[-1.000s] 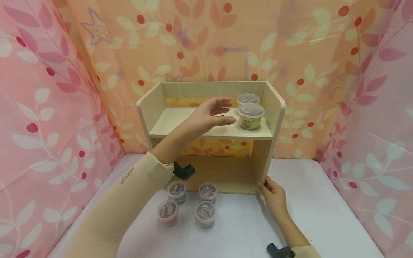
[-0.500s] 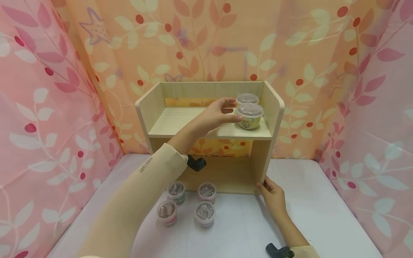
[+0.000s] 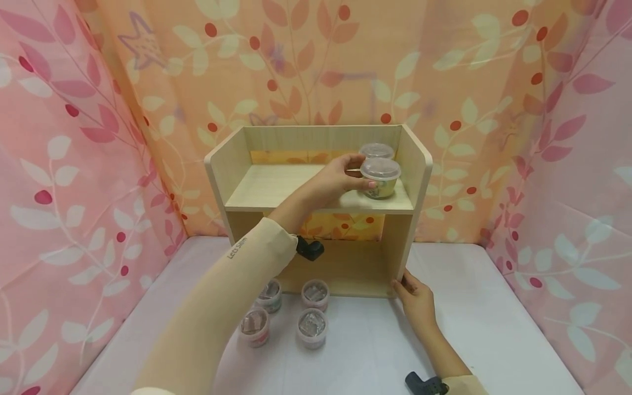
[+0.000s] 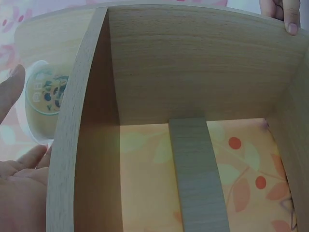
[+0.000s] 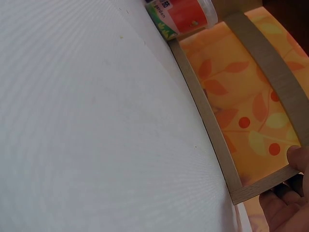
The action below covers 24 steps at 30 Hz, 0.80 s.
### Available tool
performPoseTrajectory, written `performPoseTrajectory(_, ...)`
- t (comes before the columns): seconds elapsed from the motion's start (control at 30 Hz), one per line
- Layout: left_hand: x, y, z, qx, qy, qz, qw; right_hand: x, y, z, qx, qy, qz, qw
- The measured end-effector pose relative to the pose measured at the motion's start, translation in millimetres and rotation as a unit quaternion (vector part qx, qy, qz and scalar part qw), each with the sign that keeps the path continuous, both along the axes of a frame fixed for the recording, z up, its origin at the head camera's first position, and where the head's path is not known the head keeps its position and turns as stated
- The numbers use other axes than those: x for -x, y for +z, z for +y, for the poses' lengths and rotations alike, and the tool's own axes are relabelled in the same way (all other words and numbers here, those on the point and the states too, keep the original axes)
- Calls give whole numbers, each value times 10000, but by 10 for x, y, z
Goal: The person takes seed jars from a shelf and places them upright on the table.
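Observation:
On the top board of a two-tier wooden shelf (image 3: 321, 209) stands a yellow clear-lidded plastic tub (image 3: 382, 178). My left hand (image 3: 336, 178) is at this tub, its straight thumb across the front and its fingers at the far side. In the left wrist view the tub (image 4: 46, 96) sits between the thumb and the fingers, partly hidden by the board. A second lidded tub (image 3: 377, 149) stands right behind. My right hand (image 3: 417, 300) grips the lower front edge of the shelf's right side panel, thumb on one face and fingers on the other.
Several small tubs stand on the white tabletop (image 3: 365, 351) before the shelf, among them a front one (image 3: 312, 329) and a pink one (image 3: 254, 326). My left forearm partly covers the left ones. Floral curtains (image 3: 306, 66) hang behind and on both sides.
My left hand has moved right across the top board and reached the front yellow tub. The tubs stay where they stood, and my right hand keeps its grip on the side panel.

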State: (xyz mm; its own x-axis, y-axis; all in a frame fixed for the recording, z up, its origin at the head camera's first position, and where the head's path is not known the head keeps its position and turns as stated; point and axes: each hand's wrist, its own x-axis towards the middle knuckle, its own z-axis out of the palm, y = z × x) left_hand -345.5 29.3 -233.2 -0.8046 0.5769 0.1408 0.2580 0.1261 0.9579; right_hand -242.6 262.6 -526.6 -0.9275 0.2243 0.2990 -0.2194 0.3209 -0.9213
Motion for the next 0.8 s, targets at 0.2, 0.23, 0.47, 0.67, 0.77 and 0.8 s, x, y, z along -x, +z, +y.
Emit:
performPoseTrajectory(0.2, 13, 7, 48, 51, 49, 9, 10000, 11, -24, 10, -125, -52, -90, 9999)
performPoseTrajectory(0.23, 11, 9, 59, 52, 66, 19, 10000, 12, -25, 12, -132, -48, -104, 9998)
performPoseTrajectory(0.47, 28, 4, 133, 100, 119, 170, 9997, 4, -7, 10, -123, -29, -127, 9998)
performPoseTrajectory(0.67, 45, -19, 171, 58, 223, 201, 9995, -4, 8, 6, -77, -6, -140, 9999)
performPoseTrajectory(0.77, 34, -27, 176, 13, 246, 188, 9995, -7, 5, 1, -8, -6, -138, 9999)
performPoseTrajectory(0.8, 27, -28, 173, -7, 245, 184, 9995, -7, 2, 1, -18, -5, -133, 9999)
